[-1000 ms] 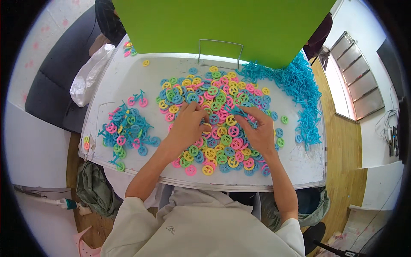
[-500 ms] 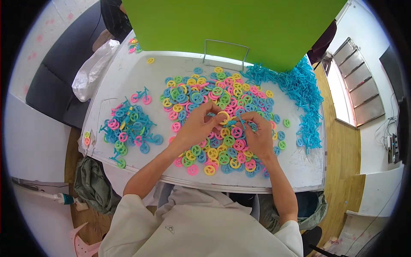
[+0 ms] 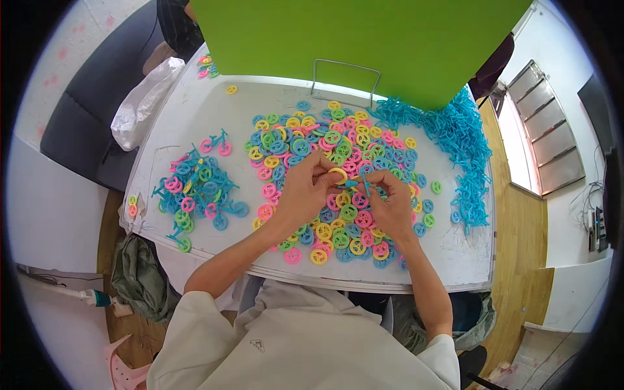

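My left hand pinches a yellow toy wheel between thumb and fingers. Just to its right, my right hand grips a small blue plastic bike frame. The frame's left end meets the wheel; whether they are joined I cannot tell. Both hands hover over a broad heap of loose toy wheels in pink, yellow, green and blue. At the left lies a pile of toy bikes, blue frames with coloured wheels on them.
A large heap of blue frames runs along the table's right side. Across the back stands a green panel with a wire bracket before it. A white plastic bag lies at the left edge. Another person's dark sleeve shows far left.
The yellow wheel has tilted flatter in my left hand, and the blue frame has turned slightly in my right. Both hands stay almost in place; the view has shifted a little.
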A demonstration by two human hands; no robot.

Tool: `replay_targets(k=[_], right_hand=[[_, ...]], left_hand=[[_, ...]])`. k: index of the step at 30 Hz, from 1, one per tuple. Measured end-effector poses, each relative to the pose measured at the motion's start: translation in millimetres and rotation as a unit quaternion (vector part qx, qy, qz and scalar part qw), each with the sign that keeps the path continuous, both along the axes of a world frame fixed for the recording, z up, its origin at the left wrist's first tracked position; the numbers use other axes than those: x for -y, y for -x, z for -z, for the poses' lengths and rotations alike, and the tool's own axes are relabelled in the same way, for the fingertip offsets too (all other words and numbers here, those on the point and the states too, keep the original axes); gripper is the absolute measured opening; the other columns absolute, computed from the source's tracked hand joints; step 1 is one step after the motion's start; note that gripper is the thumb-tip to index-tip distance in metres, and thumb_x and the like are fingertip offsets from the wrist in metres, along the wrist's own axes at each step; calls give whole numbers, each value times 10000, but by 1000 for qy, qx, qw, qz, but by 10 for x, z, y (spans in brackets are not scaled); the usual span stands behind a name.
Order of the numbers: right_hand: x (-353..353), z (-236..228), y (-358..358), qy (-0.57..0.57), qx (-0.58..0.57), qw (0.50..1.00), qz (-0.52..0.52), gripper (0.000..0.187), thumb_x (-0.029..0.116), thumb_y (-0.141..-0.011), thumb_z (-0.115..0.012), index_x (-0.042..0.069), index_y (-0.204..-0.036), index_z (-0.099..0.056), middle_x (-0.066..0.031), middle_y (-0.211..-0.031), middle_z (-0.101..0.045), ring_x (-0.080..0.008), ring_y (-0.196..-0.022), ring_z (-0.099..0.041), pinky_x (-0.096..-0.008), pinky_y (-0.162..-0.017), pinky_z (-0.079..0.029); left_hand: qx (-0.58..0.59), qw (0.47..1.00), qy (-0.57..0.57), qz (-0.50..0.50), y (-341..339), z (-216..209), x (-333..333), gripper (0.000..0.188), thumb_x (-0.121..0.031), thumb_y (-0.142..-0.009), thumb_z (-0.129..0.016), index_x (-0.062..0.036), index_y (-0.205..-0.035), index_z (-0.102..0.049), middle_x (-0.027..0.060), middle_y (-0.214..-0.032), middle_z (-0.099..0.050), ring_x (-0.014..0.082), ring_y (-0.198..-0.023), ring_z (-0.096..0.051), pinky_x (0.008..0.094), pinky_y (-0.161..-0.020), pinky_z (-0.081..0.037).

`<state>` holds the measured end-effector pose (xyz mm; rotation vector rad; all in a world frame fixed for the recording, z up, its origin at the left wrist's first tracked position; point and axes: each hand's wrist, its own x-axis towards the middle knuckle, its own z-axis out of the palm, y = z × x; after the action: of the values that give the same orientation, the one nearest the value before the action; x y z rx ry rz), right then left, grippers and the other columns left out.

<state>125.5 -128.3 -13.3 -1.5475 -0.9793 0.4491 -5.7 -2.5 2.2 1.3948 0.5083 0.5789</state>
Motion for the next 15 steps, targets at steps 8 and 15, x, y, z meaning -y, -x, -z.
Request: replay_targets(k=[8,15], right_hand=[[9,-73,8,-8,93,995,-20,157,-71,-763,-596,-16,-904,-637,-120,-847,-685,-212,-782,-669,-301,-702,-504],[-11,-16,-2,0,10,1000,-23,132,-84,-820,-558,-30,-936,-591,-80,-875,-664,-147,-848,-667,-245,-731,-513]], left_hand=[[-38,997,61,12,10,-86,-7,57,45,-912,-507,27,-958,-479,85,-865,-602,130,-814,-615,320,-750,-600],[-3,999,-52,-4,14,-9,49,48,2,-912,-541,31,-947,-525,94,-864,-628,143,-812,-640,285,-731,-577]])
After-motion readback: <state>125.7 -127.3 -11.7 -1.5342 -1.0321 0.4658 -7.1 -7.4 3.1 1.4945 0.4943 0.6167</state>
